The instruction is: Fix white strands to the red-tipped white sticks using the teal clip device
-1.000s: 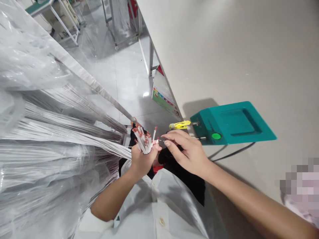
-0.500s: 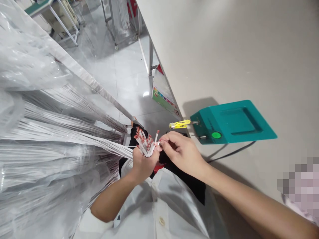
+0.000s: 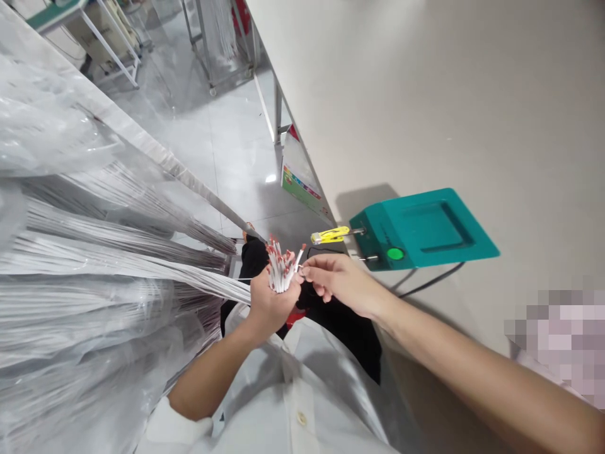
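Observation:
My left hand is wrapped round a bundle of thin white wires whose reddish ends fan out above the fist. From that fist the bundle's long white strands run off to the left. At the right side of the bundle, the thumb and forefinger of my right hand pinch what looks like a single white wire, mostly hidden by the fingertips. Beyond the right hand, a teal device with a green button rests near the table edge. A yellow clip is attached to a metal post on its side.
The pale table spans the right. Several plastic-wrapped bundles of white wires hang over a rail on the left. A printed box stands below the table edge. A blurred-out person is at the lower right.
The whole view has shifted, so the table and device appear slightly further left. My right hand still pinches at the bundle's right side, its lower fingers now more visible. The left hand keeps its hold.

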`<action>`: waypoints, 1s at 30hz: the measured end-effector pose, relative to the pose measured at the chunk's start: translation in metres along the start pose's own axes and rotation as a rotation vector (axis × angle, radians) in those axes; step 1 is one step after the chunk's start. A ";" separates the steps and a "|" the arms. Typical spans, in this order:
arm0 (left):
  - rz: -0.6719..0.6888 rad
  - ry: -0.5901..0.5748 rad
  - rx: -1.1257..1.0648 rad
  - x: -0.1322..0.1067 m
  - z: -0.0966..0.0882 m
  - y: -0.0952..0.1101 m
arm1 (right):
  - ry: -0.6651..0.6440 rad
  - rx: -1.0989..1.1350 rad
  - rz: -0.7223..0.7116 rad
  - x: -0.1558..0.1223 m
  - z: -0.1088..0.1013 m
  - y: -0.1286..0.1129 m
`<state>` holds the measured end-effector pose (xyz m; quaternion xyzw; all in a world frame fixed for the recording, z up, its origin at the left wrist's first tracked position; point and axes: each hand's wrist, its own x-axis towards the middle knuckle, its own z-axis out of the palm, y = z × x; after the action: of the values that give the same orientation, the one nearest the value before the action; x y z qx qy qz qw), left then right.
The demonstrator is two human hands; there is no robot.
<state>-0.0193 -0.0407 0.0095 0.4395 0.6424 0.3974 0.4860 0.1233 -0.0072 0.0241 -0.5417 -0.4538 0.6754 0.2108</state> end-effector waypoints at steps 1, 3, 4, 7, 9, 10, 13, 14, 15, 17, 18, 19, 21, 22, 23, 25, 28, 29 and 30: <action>-0.006 -0.027 -0.002 0.002 -0.002 0.004 | 0.066 -0.157 -0.106 -0.004 -0.002 0.002; -0.016 -0.099 -0.008 0.007 -0.004 0.012 | 0.259 -0.487 -0.391 -0.012 -0.010 0.002; -0.028 -0.137 -0.008 0.009 -0.005 0.015 | 0.381 -0.646 -0.536 -0.015 -0.015 0.002; -0.061 -0.201 -0.013 0.017 -0.004 0.022 | 0.643 -1.122 -0.789 -0.020 -0.034 -0.003; -0.084 -0.215 -0.026 0.021 -0.002 0.027 | 0.649 -1.388 -0.818 -0.019 -0.045 -0.006; -0.100 -0.214 -0.036 0.024 0.000 0.028 | 0.623 -1.490 -0.814 -0.018 -0.049 -0.007; -0.135 -0.221 -0.101 0.031 0.005 0.031 | 0.567 -1.660 -0.784 -0.013 -0.054 -0.010; -0.133 -0.226 -0.128 0.033 0.006 0.030 | 0.560 -1.670 -0.782 -0.011 -0.054 -0.012; -0.124 -0.226 -0.153 0.036 0.008 0.030 | 0.549 -1.662 -0.782 -0.009 -0.055 -0.014; -0.097 -0.233 -0.193 0.040 0.010 0.027 | 0.514 -1.625 -0.788 -0.006 -0.056 -0.020; -0.087 -0.234 -0.208 0.042 0.011 0.025 | 0.486 -1.608 -0.787 -0.004 -0.057 -0.023; -0.082 -0.237 -0.220 0.044 0.012 0.024 | 0.453 -1.596 -0.782 -0.002 -0.059 -0.026; -0.081 -0.237 -0.231 0.046 0.015 0.024 | 0.390 -1.573 -0.771 0.003 -0.063 -0.030; -0.084 -0.236 -0.228 0.046 0.016 0.024 | 0.369 -1.556 -0.768 0.005 -0.065 -0.031; -0.086 -0.235 -0.221 0.046 0.018 0.025 | 0.353 -1.538 -0.766 0.006 -0.067 -0.031; -0.084 -0.223 -0.186 0.046 0.020 0.026 | 0.348 -1.516 -0.769 0.009 -0.069 -0.030; -0.081 -0.167 -0.097 0.045 0.024 0.026 | 0.367 -1.516 -0.776 0.011 -0.071 -0.027; -0.077 -0.148 -0.065 0.044 0.024 0.025 | 0.364 -1.508 -0.780 0.011 -0.071 -0.027; -0.070 -0.136 -0.036 0.044 0.025 0.024 | 0.360 -1.476 -0.786 0.011 -0.070 -0.027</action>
<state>0.0032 0.0105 0.0145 0.4340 0.6156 0.3607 0.5501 0.1793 0.0415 0.0407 -0.4426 -0.8919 -0.0118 0.0918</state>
